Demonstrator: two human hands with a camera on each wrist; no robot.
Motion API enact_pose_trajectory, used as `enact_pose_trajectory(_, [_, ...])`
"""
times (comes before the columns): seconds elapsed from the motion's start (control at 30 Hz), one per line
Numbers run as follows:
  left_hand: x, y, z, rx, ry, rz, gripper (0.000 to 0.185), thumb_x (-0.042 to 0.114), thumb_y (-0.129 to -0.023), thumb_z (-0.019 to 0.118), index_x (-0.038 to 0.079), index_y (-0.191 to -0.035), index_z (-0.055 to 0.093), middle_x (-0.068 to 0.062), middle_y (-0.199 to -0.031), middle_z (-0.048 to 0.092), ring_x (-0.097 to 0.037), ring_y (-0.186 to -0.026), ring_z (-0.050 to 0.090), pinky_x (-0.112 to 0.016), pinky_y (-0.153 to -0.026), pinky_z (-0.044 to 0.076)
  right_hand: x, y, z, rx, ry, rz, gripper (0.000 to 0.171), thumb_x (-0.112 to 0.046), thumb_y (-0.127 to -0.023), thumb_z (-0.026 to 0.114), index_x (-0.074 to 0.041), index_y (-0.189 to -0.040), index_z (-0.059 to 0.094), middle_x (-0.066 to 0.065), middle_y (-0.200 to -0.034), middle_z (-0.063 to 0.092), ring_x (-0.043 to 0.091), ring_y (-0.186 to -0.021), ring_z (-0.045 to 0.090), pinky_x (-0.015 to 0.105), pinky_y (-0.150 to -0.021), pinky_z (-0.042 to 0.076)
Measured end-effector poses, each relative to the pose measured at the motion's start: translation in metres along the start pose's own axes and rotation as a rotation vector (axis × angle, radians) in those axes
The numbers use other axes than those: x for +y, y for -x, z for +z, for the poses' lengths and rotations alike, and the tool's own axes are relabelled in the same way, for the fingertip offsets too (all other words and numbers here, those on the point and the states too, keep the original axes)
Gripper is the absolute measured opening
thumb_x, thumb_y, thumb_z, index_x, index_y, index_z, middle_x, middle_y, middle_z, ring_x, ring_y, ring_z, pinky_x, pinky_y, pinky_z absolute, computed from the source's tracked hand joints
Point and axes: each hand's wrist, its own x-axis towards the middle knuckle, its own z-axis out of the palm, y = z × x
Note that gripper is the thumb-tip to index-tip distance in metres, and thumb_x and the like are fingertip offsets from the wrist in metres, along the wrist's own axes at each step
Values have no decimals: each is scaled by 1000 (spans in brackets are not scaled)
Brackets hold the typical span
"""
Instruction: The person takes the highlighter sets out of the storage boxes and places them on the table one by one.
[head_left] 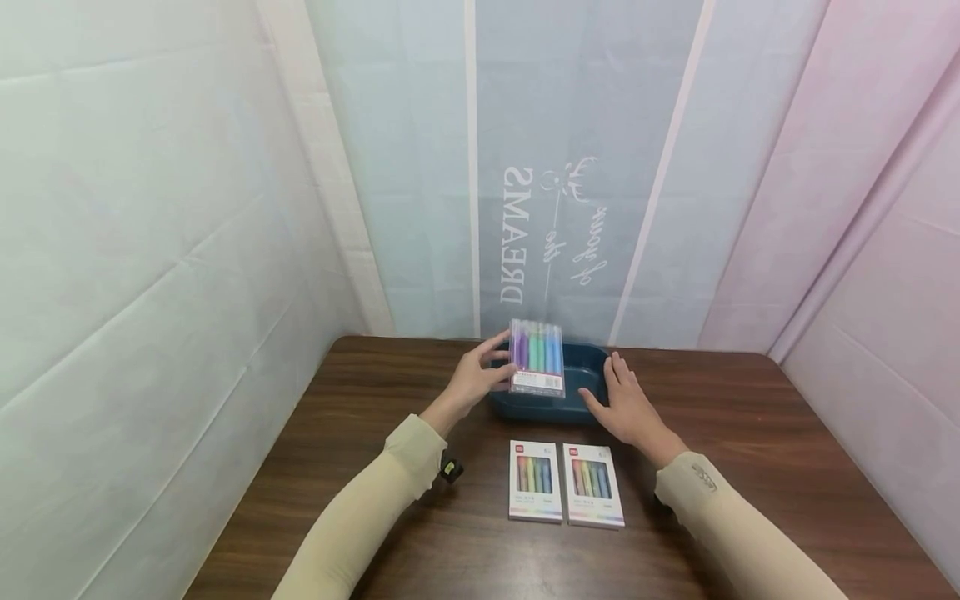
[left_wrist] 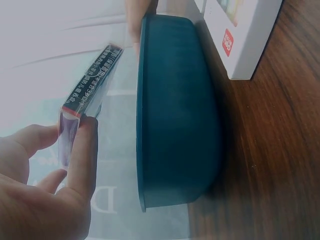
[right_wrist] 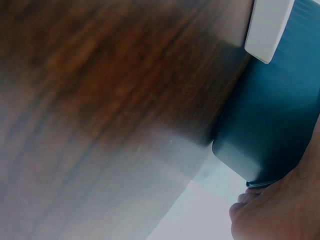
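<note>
My left hand (head_left: 474, 379) pinches a clear pack of coloured markers (head_left: 537, 358) by its left side, thumb on one face and fingers on the other. Purple, green and blue barrels show through the plastic. In the left wrist view the pack (left_wrist: 90, 82) is raised above the rim level of a dark teal bin (left_wrist: 175, 110), its printed black end facing that camera. The same shallow bin (head_left: 585, 379) stands near the table's back edge, under the pack. At its right rim lies my right hand (head_left: 630, 404), fingers extended and thumb over the bin's front edge.
Two white boxes with windows showing coloured pens, the left box (head_left: 535, 482) and the right box (head_left: 593, 486), lie side by side in front of the bin. The dark wooden table (head_left: 337, 475) ends against a printed curtain (head_left: 420, 208) behind.
</note>
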Motion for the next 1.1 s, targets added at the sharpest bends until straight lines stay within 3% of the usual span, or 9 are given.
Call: enact_pose_trajectory(1.1, [-5,32,-18,-16,10,-14,68,12,-103,75,25,-164,47,-23,-152,55,-33,-119,70,-45,-94,63,-1,-1,0,5,-20,17,98,-54,-109,57,13,-166,12,32,-176,2,51,-162,5,66,-129,12])
